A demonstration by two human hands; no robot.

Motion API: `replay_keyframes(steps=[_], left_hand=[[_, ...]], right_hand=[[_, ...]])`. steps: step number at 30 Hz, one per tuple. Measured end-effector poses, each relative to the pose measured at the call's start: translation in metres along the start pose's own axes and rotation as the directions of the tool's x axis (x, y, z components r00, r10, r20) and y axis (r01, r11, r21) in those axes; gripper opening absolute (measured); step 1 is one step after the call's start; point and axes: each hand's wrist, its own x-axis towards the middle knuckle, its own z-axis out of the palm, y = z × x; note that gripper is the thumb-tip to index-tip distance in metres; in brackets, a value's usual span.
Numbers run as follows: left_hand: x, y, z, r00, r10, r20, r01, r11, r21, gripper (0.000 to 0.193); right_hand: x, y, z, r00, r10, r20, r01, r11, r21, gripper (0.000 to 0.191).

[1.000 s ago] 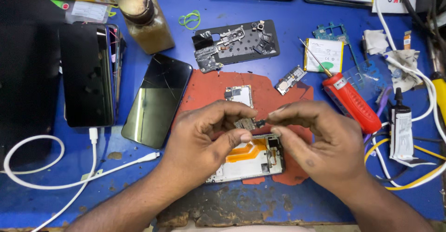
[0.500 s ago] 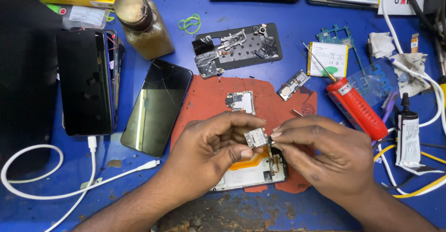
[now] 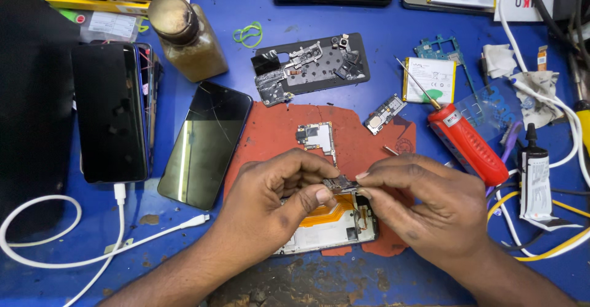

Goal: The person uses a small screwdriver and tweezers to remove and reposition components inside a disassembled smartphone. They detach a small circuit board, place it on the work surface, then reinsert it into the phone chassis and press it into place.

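My left hand and my right hand meet at the middle of a worn red mat. Together they pinch a small circuit board piece between thumbs and fingertips. Directly below it lies an opened phone frame with an orange flex cable showing. A bare phone motherboard rests on the mat just above my left hand.
A cracked black phone lies left of the mat, with a stack of phones and a white cable farther left. A brown bottle, a black parts tray, a red-handled screwdriver, a battery and a glue tube surround the mat.
Both hands have shifted slightly and turned the small board piece flatter over the phone frame. Nothing else on the bench has moved.
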Motion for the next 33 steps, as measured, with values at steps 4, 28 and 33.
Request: replay_keyframes(steps=[4, 28, 33], left_hand=[[-0.001, -0.001, -0.001, 1.000, 0.016, 0.003, -0.016, 1.000, 0.002, 0.021], [0.001, 0.002, 0.003, 0.998, 0.055, -0.015, -0.055, 0.998, -0.007, 0.028], [-0.004, 0.005, 0.009, 0.947, 0.321, -0.008, -0.281, 0.839, 0.467, 0.024]], right_hand=[[0.000, 0.000, 0.000, 1.000, -0.010, 0.002, 0.010, 1.000, -0.007, 0.016], [0.003, -0.001, 0.002, 0.998, -0.045, 0.037, 0.047, 0.998, -0.041, 0.022], [-0.001, 0.010, -0.019, 0.990, 0.024, -0.137, -0.029, 0.999, -0.030, 0.020]])
